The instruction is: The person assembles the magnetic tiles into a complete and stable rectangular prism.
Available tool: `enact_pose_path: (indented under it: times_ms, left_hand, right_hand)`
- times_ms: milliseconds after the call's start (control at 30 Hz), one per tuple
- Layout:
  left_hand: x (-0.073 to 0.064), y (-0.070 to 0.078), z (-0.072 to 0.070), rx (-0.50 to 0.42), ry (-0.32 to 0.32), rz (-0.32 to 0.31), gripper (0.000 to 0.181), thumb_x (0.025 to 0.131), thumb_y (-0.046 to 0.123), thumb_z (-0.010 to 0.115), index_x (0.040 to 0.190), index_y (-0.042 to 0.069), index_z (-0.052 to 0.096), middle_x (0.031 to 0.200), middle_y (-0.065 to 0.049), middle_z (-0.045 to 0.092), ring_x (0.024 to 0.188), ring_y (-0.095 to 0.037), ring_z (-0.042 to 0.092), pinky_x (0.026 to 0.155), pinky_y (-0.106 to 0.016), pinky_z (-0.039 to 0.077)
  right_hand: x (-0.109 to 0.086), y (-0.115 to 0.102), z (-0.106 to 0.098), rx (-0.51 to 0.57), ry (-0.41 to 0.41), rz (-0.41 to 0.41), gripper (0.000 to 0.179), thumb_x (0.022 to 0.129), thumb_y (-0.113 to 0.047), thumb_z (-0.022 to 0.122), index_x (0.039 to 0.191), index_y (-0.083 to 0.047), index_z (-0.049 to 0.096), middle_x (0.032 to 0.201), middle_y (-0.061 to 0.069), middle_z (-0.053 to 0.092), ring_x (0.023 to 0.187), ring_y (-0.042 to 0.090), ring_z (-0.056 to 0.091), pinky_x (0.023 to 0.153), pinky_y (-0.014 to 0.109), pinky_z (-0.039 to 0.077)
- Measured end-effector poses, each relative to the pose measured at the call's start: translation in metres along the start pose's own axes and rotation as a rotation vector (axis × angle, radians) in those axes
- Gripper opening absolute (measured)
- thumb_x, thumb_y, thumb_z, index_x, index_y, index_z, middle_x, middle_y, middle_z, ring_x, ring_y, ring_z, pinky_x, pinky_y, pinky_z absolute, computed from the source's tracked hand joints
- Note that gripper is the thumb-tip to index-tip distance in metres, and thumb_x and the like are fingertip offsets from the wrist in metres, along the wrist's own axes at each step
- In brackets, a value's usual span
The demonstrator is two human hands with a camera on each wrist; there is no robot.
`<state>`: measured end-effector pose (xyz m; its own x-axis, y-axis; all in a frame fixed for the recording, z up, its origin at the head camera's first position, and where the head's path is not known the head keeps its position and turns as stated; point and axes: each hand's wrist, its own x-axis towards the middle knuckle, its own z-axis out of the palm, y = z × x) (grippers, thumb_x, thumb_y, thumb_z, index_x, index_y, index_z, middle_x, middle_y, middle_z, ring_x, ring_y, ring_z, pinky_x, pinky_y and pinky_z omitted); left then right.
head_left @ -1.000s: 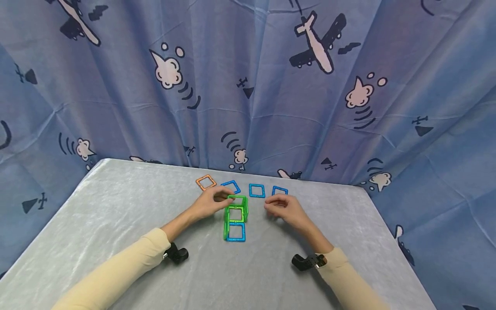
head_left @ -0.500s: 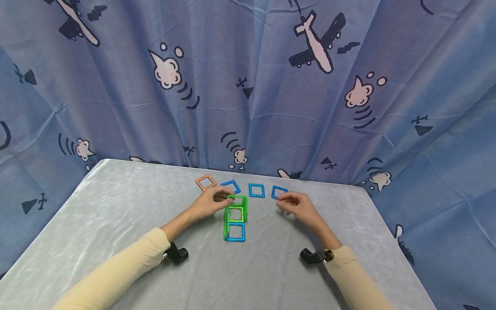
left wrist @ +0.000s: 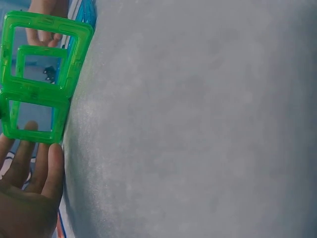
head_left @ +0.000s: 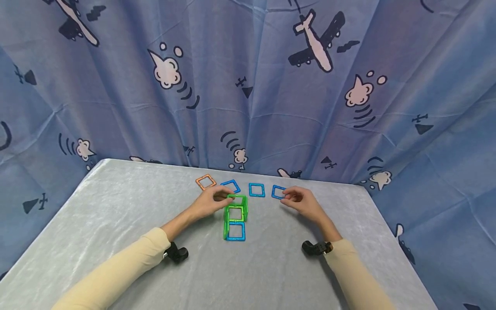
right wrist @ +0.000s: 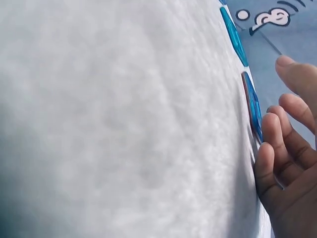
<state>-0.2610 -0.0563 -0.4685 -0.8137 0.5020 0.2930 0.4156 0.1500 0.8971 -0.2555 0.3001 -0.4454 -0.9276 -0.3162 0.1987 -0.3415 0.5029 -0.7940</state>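
In the head view, a small structure of square magnetic tiles stands mid-table. Its green tiles [head_left: 236, 221] form upright and flat faces, and a blue tile [head_left: 237, 240] lies at the near end. My left hand [head_left: 207, 202] holds the structure at its far left corner. From the left wrist, the fingertips [left wrist: 55, 153] meet the lower rim of the green frame [left wrist: 37, 91]. My right hand [head_left: 305, 203] has its fingertips over the near right side of a flat blue tile [head_left: 276, 192]. Thumb and fingers are apart in the right wrist view, beside that blue tile [right wrist: 253, 104].
Along the table's far side lie an orange tile [head_left: 199, 184] and two more blue tiles, one tilted [head_left: 237, 186] and one straight [head_left: 257, 196]. A patterned blue curtain [head_left: 248, 86] hangs right behind the table [head_left: 135, 193]. Each wrist carries a black camera.
My right hand has moved right and slightly away from me, from beside the structure to the rightmost blue tile. The left hand and the structure stay in place.
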Motion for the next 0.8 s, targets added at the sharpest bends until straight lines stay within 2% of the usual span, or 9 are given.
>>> enact_pose_path:
  times_ms: [167,300,467,800]
  left_hand:
    - [0.000,0.000,0.000,-0.009,0.000,0.001,0.024,0.099,0.007,0.068,0.119,-0.005,0.068,0.114,-0.015,0.070,0.104,-0.029,0.068,0.091,-0.037,0.054]
    - [0.000,0.002,-0.001,-0.012,-0.002,0.003,0.024,0.099,0.007,0.067,0.120,-0.005,0.068,0.114,-0.016,0.070,0.104,-0.030,0.068,0.091,-0.038,0.054]
    - [0.000,0.003,-0.001,-0.010,-0.006,0.002,0.024,0.099,0.007,0.067,0.119,-0.005,0.068,0.114,-0.015,0.070,0.104,-0.029,0.068,0.091,-0.036,0.054]
    - [0.000,0.003,0.002,-0.002,-0.005,-0.010,0.023,0.098,0.005,0.067,0.119,-0.005,0.068,0.113,-0.014,0.070,0.104,-0.027,0.068,0.090,-0.033,0.054]
  right_hand:
    - [0.001,-0.011,-0.003,-0.019,0.000,0.030,0.034,0.090,-0.002,0.078,0.117,0.014,0.065,0.097,0.023,0.066,0.083,0.035,0.064,0.070,0.026,0.052]
    - [0.006,0.005,0.001,-0.042,0.028,0.020,0.036,0.088,-0.005,0.080,0.117,0.011,0.067,0.098,0.025,0.065,0.080,0.030,0.061,0.068,0.026,0.050]
    - [0.011,0.027,0.005,-0.055,0.053,0.042,0.036,0.088,-0.012,0.083,0.117,0.005,0.069,0.100,0.021,0.064,0.078,0.021,0.056,0.068,0.025,0.046]
    - [0.015,0.029,0.010,-0.037,0.056,0.054,0.031,0.084,-0.010,0.086,0.110,0.002,0.072,0.095,0.015,0.060,0.075,0.020,0.051,0.065,0.025,0.043]
